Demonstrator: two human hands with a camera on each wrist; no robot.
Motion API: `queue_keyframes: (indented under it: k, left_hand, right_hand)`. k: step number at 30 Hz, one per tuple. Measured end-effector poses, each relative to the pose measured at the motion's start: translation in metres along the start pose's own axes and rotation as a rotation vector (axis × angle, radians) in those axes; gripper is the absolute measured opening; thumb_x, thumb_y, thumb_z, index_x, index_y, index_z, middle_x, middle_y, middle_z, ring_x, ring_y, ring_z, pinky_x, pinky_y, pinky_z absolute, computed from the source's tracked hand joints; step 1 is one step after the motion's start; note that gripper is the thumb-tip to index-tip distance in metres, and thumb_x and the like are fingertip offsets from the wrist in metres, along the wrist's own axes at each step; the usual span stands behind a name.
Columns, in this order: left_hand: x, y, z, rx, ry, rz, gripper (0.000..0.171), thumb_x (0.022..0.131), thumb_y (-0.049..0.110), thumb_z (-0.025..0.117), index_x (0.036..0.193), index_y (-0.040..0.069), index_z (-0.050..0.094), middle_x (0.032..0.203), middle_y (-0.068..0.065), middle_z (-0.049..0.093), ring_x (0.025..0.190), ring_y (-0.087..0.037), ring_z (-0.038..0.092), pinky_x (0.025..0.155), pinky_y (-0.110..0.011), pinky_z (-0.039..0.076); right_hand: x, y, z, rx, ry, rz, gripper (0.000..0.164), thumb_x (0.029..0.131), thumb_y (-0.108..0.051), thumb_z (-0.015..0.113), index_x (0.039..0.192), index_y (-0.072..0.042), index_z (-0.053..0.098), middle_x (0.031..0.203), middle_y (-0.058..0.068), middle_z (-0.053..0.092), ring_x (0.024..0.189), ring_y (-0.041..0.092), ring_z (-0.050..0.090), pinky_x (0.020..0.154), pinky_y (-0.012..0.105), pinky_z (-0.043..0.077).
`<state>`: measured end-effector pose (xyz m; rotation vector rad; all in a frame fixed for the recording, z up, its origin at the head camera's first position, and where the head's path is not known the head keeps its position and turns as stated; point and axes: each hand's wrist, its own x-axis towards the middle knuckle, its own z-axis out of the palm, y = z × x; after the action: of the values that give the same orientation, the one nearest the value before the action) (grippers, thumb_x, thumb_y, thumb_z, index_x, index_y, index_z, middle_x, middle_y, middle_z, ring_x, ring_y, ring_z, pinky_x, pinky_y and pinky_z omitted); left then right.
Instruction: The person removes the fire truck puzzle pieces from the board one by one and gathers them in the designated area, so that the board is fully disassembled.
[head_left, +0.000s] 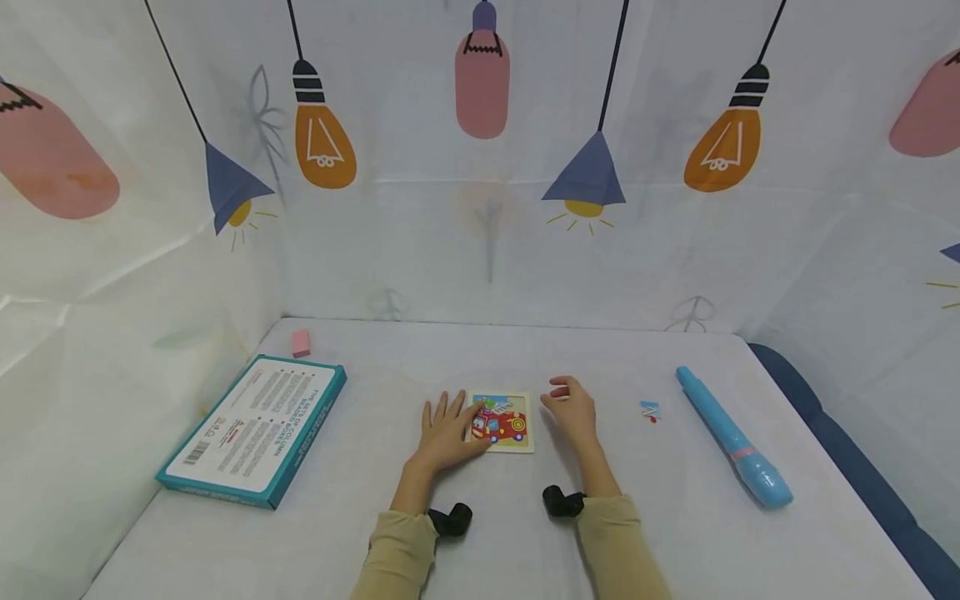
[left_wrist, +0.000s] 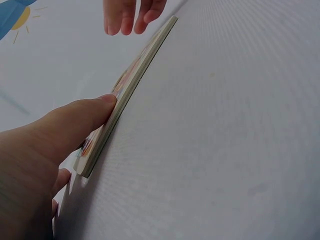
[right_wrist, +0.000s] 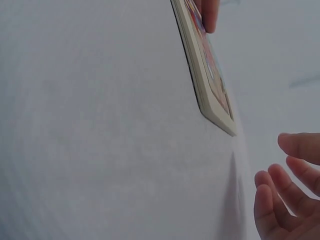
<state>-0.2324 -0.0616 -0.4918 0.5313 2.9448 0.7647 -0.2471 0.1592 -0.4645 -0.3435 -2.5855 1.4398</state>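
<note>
One picture board [head_left: 508, 427], touched by the left hand [head_left: 447, 437], apart from the right hand [head_left: 575, 414]

Lies flat on the white tabletop [head_left: 510, 542], between both hands, with a pale frame around the printed red vehicle. Looks slightly wider from side to side than from front to back in the head view; foreshortened there, so impossible to be sure of a long axis.

At the board's left side, left hand: fingers straight and spread, thumb and forefinger tip resting on the board near its left edge, other fingers fanned out beyond that edge, not wrapped around anything.

At the board's right side, right hand: fingers loosely bent, thumb held away from the fingertips in the right wrist view, nothing in hold.

Matters most, as a judgement: contact on the board's left, a gap on its right. Nearer to the board, therefore, left; nearer to the small blue-and-white piece [head_left: 650, 409], well to the board's right, right.

Farther right of the board: a blue tapered tube [head_left: 738, 446], slanting, wider end toward the person. Well left of the board: a teal-edged box [head_left: 251, 429]; left and farther back, a pink block [head_left: 300, 342].
</note>
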Motion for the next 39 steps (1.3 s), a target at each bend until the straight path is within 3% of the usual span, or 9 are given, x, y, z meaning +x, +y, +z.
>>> queue_keyframes:
  k: [10,18,24,30,39]
  left_hand:
    - [-0.002,-0.003,0.0,0.019,0.021,0.009,0.071,0.078,0.051,0.065,0.137,0.016,0.046,0.148,-0.016,0.029,0.137,-0.042,0.014,0.107,-0.06,0.003]
    - [0.0,-0.005,0.001,0.031,0.023,0.007,0.071,0.077,0.052,0.064,0.137,0.017,0.046,0.148,-0.015,0.029,0.138,-0.042,0.014,0.107,-0.06,0.003]
    - [0.001,-0.005,0.002,0.035,0.01,0.011,0.072,0.079,0.053,0.063,0.138,0.019,0.044,0.149,-0.015,0.027,0.138,-0.041,0.013,0.107,-0.06,0.002]
    - [0.002,-0.004,0.003,0.037,0.001,0.014,0.072,0.079,0.054,0.062,0.139,0.019,0.043,0.15,-0.015,0.027,0.138,-0.041,0.012,0.107,-0.06,0.001]
    - [0.003,-0.002,0.001,0.036,-0.006,0.001,0.073,0.079,0.055,0.062,0.139,0.019,0.043,0.15,-0.014,0.026,0.138,-0.041,0.011,0.108,-0.059,0.001]
  right_hand:
    - [-0.007,-0.014,0.02,0.017,-0.059,-0.023,0.029,0.082,-0.01,0.067,0.108,-0.001,0.06,0.091,0.013,0.061,0.084,0.025,0.06,0.068,0.033,0.049]
    - [-0.008,-0.017,0.031,-0.03,-0.137,-0.032,0.024,0.083,-0.012,0.067,0.104,-0.002,0.063,0.09,0.01,0.063,0.083,0.022,0.06,0.072,0.035,0.049]
    - [-0.007,-0.017,0.037,-0.184,-0.18,-0.09,0.021,0.08,-0.015,0.068,0.098,-0.004,0.067,0.085,0.007,0.061,0.078,0.02,0.055,0.071,0.036,0.046]
    - [-0.007,-0.022,0.04,-0.364,-0.207,-0.11,0.03,0.079,-0.026,0.072,0.099,-0.004,0.068,0.088,0.01,0.056,0.077,0.022,0.052,0.069,0.036,0.044]
    - [-0.005,-0.026,0.044,-0.35,-0.229,-0.07,0.031,0.078,-0.025,0.073,0.098,-0.004,0.062,0.087,0.008,0.052,0.074,0.02,0.048,0.065,0.032,0.04]
